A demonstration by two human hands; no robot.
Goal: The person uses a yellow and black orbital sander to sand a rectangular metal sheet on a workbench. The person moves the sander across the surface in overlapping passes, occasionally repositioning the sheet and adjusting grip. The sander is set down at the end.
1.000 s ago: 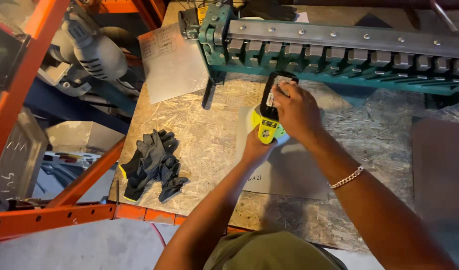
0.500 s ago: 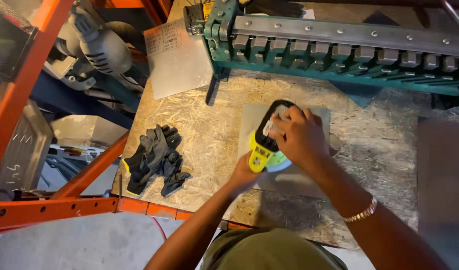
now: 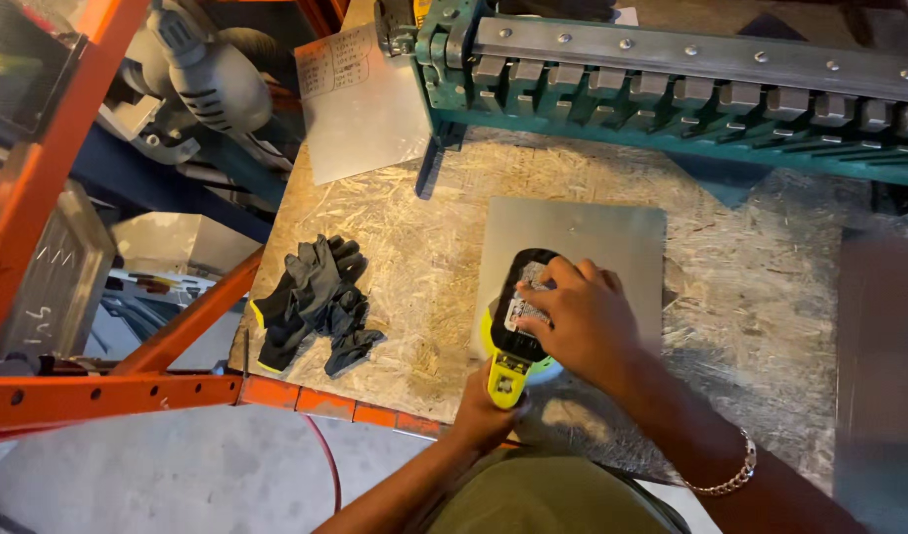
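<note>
Head view, looking down on a chipboard workbench top (image 3: 375, 237) edged by an orange steel rack frame (image 3: 128, 391). Near the front edge, a yellow-green and black cordless power tool with a battery pack on top (image 3: 518, 321), pressed flat against a thin grey sheet of metal (image 3: 583, 237) lying on the board. Left hand (image 3: 489, 410) wrapped shut around the yellow-green handle end nearest the body. Right hand (image 3: 578, 321) cupped over the black top, fingers curled and bearing down, palm closed on the housing.

Tool likely compact but dense, weighted by the battery; rigid plastic shell, not fragile, best held as now, one hand on the handle and one on the head. Sheet judged light, stiff yet springy, smooth and prone to sliding on the board, edges probably sharp; safest gripped by flat faces or with gloves.

Further left, a pair of black work gloves with yellow cuffs (image 3: 316, 302), lying loose, well apart from both hands. Behind, a green and grey metal bending brake (image 3: 691, 94) across the back, and a second pale sheet (image 3: 360, 109) leaning beside it.
</note>
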